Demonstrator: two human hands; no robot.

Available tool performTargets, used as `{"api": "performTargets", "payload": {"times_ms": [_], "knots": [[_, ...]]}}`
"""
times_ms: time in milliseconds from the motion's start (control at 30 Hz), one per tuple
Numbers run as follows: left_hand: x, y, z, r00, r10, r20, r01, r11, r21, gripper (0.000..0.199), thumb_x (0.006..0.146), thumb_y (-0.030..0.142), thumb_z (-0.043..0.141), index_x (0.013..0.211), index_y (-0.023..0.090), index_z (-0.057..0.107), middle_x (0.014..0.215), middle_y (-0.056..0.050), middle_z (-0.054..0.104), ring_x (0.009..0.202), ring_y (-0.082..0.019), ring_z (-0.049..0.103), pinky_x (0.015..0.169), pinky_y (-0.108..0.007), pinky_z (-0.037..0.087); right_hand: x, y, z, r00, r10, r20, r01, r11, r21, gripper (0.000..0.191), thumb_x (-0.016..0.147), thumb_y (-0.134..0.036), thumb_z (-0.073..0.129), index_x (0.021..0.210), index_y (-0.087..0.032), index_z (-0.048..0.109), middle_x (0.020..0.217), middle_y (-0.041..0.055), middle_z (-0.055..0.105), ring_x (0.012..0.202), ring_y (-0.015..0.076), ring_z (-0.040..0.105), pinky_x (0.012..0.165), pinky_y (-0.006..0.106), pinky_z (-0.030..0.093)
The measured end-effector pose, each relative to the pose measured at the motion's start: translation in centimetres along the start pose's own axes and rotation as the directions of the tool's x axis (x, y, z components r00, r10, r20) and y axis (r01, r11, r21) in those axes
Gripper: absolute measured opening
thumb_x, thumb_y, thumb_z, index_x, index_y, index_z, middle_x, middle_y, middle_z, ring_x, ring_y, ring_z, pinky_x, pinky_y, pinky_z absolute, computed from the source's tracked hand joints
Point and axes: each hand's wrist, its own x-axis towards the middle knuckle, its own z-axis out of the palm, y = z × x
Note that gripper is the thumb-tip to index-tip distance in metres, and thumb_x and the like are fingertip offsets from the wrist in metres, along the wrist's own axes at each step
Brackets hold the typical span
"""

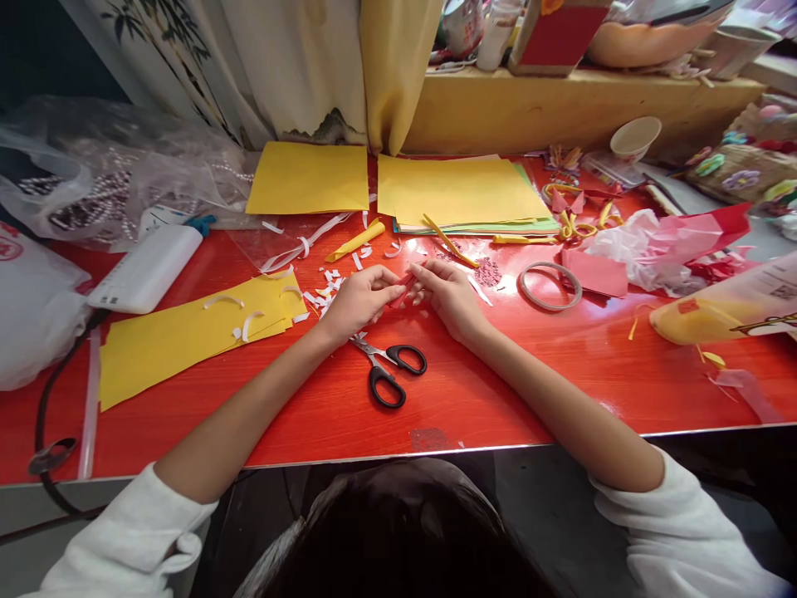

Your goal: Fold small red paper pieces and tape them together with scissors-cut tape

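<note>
Both of my hands meet above the middle of the red table (498, 390), pinching a small piece of red paper (402, 295) between the fingertips. My left hand (361, 301) grips its left side, and my right hand (449, 297) holds the other end. Fingers cover much of the piece, so its full shape is hidden. Just below the hands lie scissors (389, 365) with black handles, their blade tips partly under my left hand. White paper scraps (320, 295) are scattered beside my left hand. A rolled yellow paper (356, 241) and a thin yellow paper strip (449, 241) lie beyond the fingers.
Yellow strips (187, 332) lie left, near a white device (146, 262) and plastic bags (37, 307). Yellow sheets (457, 191) are stacked at the back. To the right are a tape ring (550, 286), red paper squares (596, 272), crumpled tissue (647, 245) and a paper cup (635, 139).
</note>
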Motion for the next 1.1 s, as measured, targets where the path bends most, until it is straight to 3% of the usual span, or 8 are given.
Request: {"api": "performTargets", "payload": {"times_ms": [167, 300, 500, 600, 700, 800, 933, 1100], "knots": [[-0.2, 0.1, 0.1, 1.0, -0.024, -0.011, 0.026, 0.985, 0.169, 0.03, 0.076, 0.046, 0.061, 0.086, 0.018, 0.059, 0.07, 0.003, 0.061, 0.039, -0.003, 0.035, 0.038, -0.02, 0.027, 0.0, 0.2, -0.3, 0.999, -0.03, 0.015, 0.031, 0.996, -0.08, 0.024, 0.074, -0.04, 0.069, 0.068, -0.019, 0.061, 0.061, -0.0014, 0.06, 0.054, 0.0096, 0.053, 0.053, 0.022, 0.044], [-0.4, 0.5, 0.1, 0.999, 0.022, -0.028, -0.014, 0.964, 0.264, 0.027, 0.079, 0.042, 0.058, 0.082, 0.016, 0.065, 0.071, 0.001, 0.062, 0.052, -0.006, 0.045, 0.051, -0.02, 0.034, -0.1, 0.3, -0.2, 0.999, -0.034, 0.023, 0.036, 0.996, -0.079, 0.022, 0.075, -0.037, 0.069, 0.071, -0.017, 0.062, 0.06, -0.0012, 0.06, 0.053, 0.0087, 0.053, 0.052, 0.021, 0.042], [-0.1, 0.1, 0.0, 0.998, 0.064, 0.0, -0.063, 0.99, 0.126, 0.027, 0.078, 0.038, 0.061, 0.074, 0.012, 0.064, 0.069, -0.002, 0.063, 0.067, -0.01, 0.055, 0.068, -0.021, 0.04, -0.2, 0.2, 0.0, 1.0, -0.003, -0.003, 0.003, 1.0, -0.016, 0.02, 0.074, -0.034, 0.069, 0.071, -0.016, 0.061, 0.059, -0.0018, 0.058, 0.052, 0.0073, 0.051, 0.05, 0.019, 0.039], [-0.1, 0.3, 0.0, 0.999, 0.029, 0.021, -0.031, 0.995, 0.097, 0.025, 0.078, 0.036, 0.06, 0.072, 0.012, 0.063, 0.065, 0.0, 0.061, 0.059, -0.007, 0.05, 0.059, -0.019, 0.037, -0.3, 0.1, 0.0, 1.0, 0.024, -0.019, -0.024, 0.999, 0.034, 0.02, 0.072, -0.033, 0.071, 0.07, -0.016, 0.062, 0.06, -0.0018, 0.057, 0.052, 0.0073, 0.052, 0.049, 0.019, 0.039], [-0.4, 0.7, 0.1, 0.998, -0.036, 0.055, 0.026, 0.984, 0.178, 0.029, 0.079, 0.041, 0.058, 0.07, 0.013, 0.061, 0.048, 0.006, 0.046, 0.043, -0.004, 0.033, 0.045, -0.02, 0.025, -0.3, -0.2, -0.1, 0.999, 0.033, -0.026, -0.031, 0.999, 0.042, 0.02, 0.072, -0.032, 0.07, 0.069, -0.015, 0.062, 0.058, -0.0016, 0.057, 0.051, 0.0071, 0.051, 0.047, 0.019, 0.038], [-0.5, 1.1, 0.1, 0.996, -0.066, 0.067, 0.051, 0.977, 0.208, 0.03, 0.079, 0.041, 0.057, 0.07, 0.013, 0.061, 0.041, 0.009, 0.032, 0.038, -0.004, 0.024, 0.043, -0.021, 0.019, -0.3, -0.4, 0.0, 0.999, 0.032, -0.024, -0.032, 0.999, 0.03, 0.02, 0.074, -0.033, 0.069, 0.069, -0.014, 0.062, 0.055, -0.0018, 0.057, 0.047, 0.0065, 0.048, 0.044, 0.019, 0.036], [-0.6, 1.2, 0.2, 0.996, -0.066, 0.056, 0.055, 0.982, 0.179, 0.03, 0.081, 0.038, 0.054, 0.069, 0.012, 0.062, 0.04, 0.009, 0.027, 0.038, -0.003, 0.02, 0.042, -0.02, 0.017, -0.2, -0.3, 0.0, 0.999, 0.043, -0.002, -0.043, 0.997, -0.063, 0.025, 0.077, -0.04, 0.066, 0.076, -0.016, 0.062, 0.051, -0.0043, 0.053, 0.038, 0.0054, 0.04, 0.037, 0.02, 0.028], [-0.7, 1.1, 0.4, 0.99, -0.098, 0.101, 0.081, 0.984, 0.161, 0.033, 0.078, 0.044, 0.059, 0.069, 0.012, 0.062, 0.042, 0.009, 0.031, 0.038, -0.003, 0.024, 0.038, -0.02, 0.016, -0.3, 0.2, -0.2, 0.991, -0.121, -0.06, 0.101, 0.959, -0.266, 0.029, 0.082, -0.04, 0.061, 0.067, -0.015, 0.059, 0.046, -0.0052, 0.045, 0.039, 0.005, 0.036, 0.039, 0.021, 0.024]]}}
